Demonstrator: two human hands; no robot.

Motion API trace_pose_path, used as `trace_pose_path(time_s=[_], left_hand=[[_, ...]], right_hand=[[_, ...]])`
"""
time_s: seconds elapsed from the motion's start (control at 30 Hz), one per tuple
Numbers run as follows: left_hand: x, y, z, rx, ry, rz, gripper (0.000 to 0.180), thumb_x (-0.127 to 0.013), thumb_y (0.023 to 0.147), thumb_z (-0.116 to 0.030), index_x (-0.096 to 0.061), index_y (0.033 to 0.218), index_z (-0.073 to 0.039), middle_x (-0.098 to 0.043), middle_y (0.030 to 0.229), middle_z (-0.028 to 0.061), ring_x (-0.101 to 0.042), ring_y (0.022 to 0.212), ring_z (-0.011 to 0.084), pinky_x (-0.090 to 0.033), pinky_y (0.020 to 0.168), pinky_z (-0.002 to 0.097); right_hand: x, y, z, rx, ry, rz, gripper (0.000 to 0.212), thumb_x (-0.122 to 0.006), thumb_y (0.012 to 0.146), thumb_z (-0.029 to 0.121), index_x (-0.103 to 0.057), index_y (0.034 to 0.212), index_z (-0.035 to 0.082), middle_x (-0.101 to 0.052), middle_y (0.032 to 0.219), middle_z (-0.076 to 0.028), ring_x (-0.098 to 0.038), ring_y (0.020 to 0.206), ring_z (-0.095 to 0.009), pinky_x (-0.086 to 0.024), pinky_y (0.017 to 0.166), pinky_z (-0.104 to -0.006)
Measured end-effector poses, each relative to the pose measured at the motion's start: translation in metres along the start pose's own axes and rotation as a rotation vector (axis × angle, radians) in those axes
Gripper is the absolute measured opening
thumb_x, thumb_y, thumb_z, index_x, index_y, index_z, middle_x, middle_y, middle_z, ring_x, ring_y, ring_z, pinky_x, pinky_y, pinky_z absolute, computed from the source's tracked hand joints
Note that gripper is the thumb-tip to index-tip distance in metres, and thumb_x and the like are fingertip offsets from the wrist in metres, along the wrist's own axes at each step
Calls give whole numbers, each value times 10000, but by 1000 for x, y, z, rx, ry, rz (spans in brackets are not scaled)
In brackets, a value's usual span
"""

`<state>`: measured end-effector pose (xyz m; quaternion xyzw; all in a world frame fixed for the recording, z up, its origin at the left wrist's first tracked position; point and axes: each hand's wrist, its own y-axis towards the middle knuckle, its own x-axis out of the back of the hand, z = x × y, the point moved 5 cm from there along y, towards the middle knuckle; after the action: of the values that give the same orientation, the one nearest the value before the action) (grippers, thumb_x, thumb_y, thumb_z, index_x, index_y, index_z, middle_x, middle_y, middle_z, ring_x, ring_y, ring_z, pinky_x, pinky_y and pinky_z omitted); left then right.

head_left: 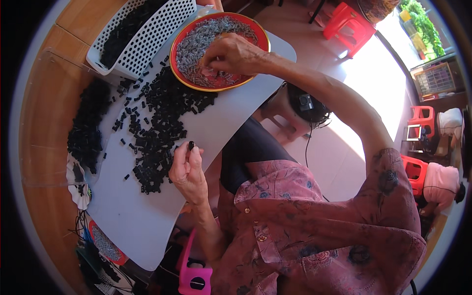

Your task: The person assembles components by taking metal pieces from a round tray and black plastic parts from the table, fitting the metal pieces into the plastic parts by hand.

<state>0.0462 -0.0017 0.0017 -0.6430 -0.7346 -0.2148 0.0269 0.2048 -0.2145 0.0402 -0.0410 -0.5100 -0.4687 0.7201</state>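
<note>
Over at the far left, a clear plastic bin (46,123) had a heap of black pieces (91,120) in it, with a red tray (122,259) of silvery bits lower down. Next, a white perforated basket (157,42) held even more black stuff. A loose spread of small black parts (160,123) hogged a big chunk of the white table (123,211) and ran right up to the bowl. Beside it, the left hand (189,174) was pinching one little black part (191,145) at its fingertips. Then came the red bowl (236,82), yellow-rimmed, loaded with silvery pieces (196,42); the right hand (233,54) was dipped in there, fingers curled, can't tell if it had grabbed any. Farther right: a red stool (341,27) and a person in pink (440,179).
</note>
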Motion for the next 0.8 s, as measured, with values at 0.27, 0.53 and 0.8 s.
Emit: trace_pose_path(time_s=[0.27, 0.53, 0.8], left_hand=[[-2, -1, 2, -25, 40, 2, 139, -589, 868, -68, -600, 977, 18, -624, 801, 83, -611, 672, 152, -461, 566, 255], [2, -3, 5, 2, -23, -22, 147, -600, 868, -82, -601, 980, 13, -620, 768, 75, -589, 641, 138, -446, 552, 250], [5, -2, 9, 75, -116, -102, 178, -607, 883, -113, -610, 1001, 20, -641, 713, 75, -587, 626, 114, -455, 570, 246]], right_hand=[[-11, 18, -7, -128, -150, 146, 131, -651, 801, 102, -707, 897, 33, -684, 806, -129, -655, 692, -237, -524, 676, -339], [-2, 22, 9, -93, -141, 52, 86, -676, 743, 87, -667, 793, 17, -648, 693, -106, -632, 619, -205, -509, 607, -305], [-36, 5, 97, -157, 515, 261, 95, -639, 745, 29, -662, 837, 25, -650, 714, -7, -606, 650, -71, -484, 622, -237]])
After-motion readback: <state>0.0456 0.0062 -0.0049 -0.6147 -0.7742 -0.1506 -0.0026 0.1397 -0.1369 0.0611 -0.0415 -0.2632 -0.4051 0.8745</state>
